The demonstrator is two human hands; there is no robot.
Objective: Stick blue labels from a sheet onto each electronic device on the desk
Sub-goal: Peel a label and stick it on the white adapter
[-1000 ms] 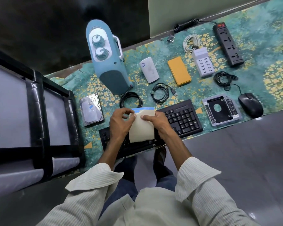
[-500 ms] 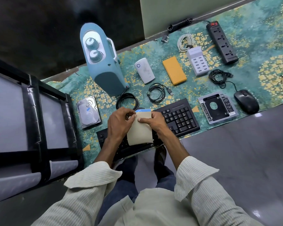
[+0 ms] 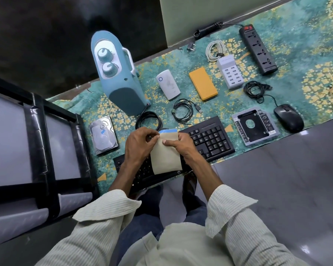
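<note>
A beige label sheet with a blue strip along its top edge is held over the black keyboard. My right hand grips the sheet's right edge with the thumb on its face. My left hand pinches at the sheet's top left corner. The hard drive at the left carries a small blue label. Laid out on the patterned mat are a blue heater, white device, yellow box, white USB hub, power strip, drive caddy and mouse.
Coiled black cables lie between the devices, and a white cable sits behind the hub. A black-framed chair stands at the left. Grey floor borders the mat at the right.
Both hands stay on the sheet over the keyboard; my left fingers have worked along the top left corner. The camera view has shifted slightly.
</note>
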